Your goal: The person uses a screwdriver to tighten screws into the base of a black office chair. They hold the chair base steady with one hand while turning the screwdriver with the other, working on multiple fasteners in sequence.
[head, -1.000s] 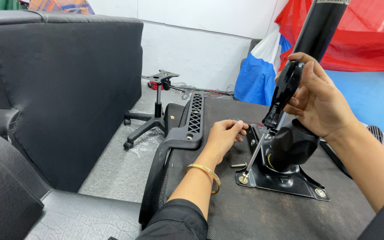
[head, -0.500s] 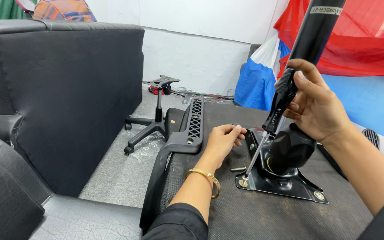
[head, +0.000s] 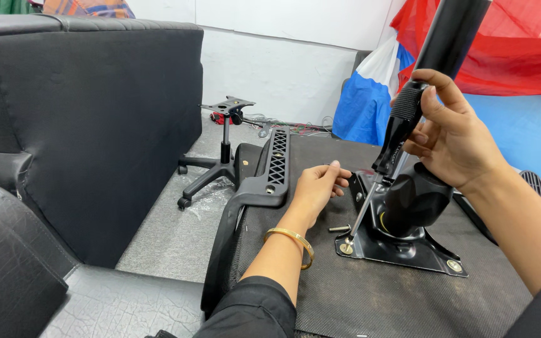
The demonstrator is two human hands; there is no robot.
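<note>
Here the right hand (head: 455, 134) is wrapped around the black handle of a screwdriver (head: 383, 166), holding it tilted so that its thin metal shaft runs down and to the left, with the tip resting on a bolt (head: 346, 248) at the near left corner of a black metal mounting plate (head: 408, 253). That plate lies flat on the upturned underside of a chair seat (head: 358, 300), covered in dark woven fabric, and a thick black gas-lift cylinder (head: 449, 37) rises from its housing up past the right hand. The left hand (head: 315, 188), with a gold bangle (head: 292, 241) on the wrist, rests on the seat just left of the plate, fingers loosely curled and holding nothing that can be seen. A loose bolt (head: 339, 228) lies between this hand and the plate. A black plastic armrest (head: 264, 181) runs along the seat's left edge, and a wheeled chair base (head: 217, 166) stands on the grey floor beyond.
</note>
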